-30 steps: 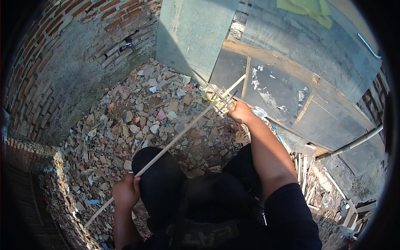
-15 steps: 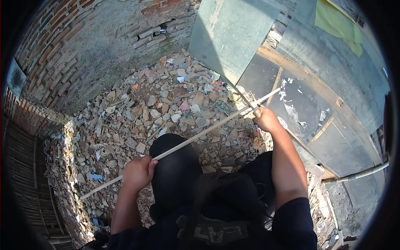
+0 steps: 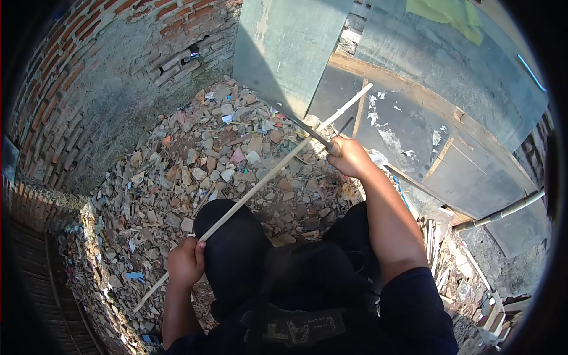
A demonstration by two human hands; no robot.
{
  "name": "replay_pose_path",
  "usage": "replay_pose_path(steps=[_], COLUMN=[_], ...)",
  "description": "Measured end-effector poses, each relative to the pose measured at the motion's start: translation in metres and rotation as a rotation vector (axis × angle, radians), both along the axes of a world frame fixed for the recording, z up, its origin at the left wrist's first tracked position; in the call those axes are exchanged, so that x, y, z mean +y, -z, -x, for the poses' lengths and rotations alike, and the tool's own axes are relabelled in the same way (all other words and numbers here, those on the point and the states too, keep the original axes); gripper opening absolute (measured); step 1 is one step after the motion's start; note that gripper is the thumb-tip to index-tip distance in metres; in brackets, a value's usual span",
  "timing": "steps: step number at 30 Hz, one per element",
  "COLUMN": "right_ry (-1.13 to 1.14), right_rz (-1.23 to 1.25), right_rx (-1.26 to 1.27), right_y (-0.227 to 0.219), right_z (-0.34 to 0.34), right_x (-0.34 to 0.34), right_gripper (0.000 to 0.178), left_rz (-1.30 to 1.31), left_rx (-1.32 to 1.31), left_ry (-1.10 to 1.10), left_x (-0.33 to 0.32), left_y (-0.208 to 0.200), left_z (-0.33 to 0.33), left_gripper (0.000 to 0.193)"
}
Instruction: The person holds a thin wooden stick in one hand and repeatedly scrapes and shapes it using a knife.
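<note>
A long, pale, thin wooden stick runs slantwise across the view, from low on the left to the upper right, passing over my dark-clad left knee. My left hand is closed round its lower part, with a short end sticking out past the fingers. My right hand grips the handle of a long, dark-bladed knife, like a machete. Its blade points up and left and crosses the stick below its far end. Whether the edge touches the stick, I cannot tell.
Broken brick and stone rubble covers the ground before me. A worn brick wall rises at the far left. Grey-green boards lean at the back, and dark wood-framed panels lie at right. A pole juts in at the right.
The stick now slopes more steeply, its far end turned upward. The knife crosses it farther from that end, and more stick shows beyond the blade. The whole view has shifted somewhat.
</note>
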State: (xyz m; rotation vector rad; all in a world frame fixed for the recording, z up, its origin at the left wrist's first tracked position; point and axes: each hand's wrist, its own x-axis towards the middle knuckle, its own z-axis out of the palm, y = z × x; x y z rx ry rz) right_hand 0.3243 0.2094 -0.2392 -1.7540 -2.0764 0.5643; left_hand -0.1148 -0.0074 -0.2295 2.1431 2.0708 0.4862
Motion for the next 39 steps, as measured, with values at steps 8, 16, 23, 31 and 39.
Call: replay_pose_path(steps=[8,16,23,31,39], right_ry=[0.127,0.285,0.113,0.224,0.264], right_rz=[0.180,0.071,-0.006,0.087,0.080], right_rx=[-0.094,0.002,-0.138,-0.136,0.002], right_y=[0.021,0.005,-0.011,0.004,0.015], right_z=[-0.031,-0.041,-0.022,-0.039,-0.063], right_x=[0.017,0.006,-0.001,0.004,0.009], right_gripper=[0.034,0.034,0.034,0.038,0.029], left_rz=[0.018,0.066,0.098,0.099,0.069], left_rx=[0.095,-0.108,-0.139,-0.079,-0.121], left_ry=[0.024,0.017,-0.021,0.008,-0.026], left_x=[-0.009,-0.014,-0.016,-0.023,-0.027], left_y=[-0.021,-0.005,-0.008,-0.015,-0.008], left_z=[0.002,0.007,0.010,0.029,0.042], left_gripper=[0.023,0.027,0.028,0.027,0.031])
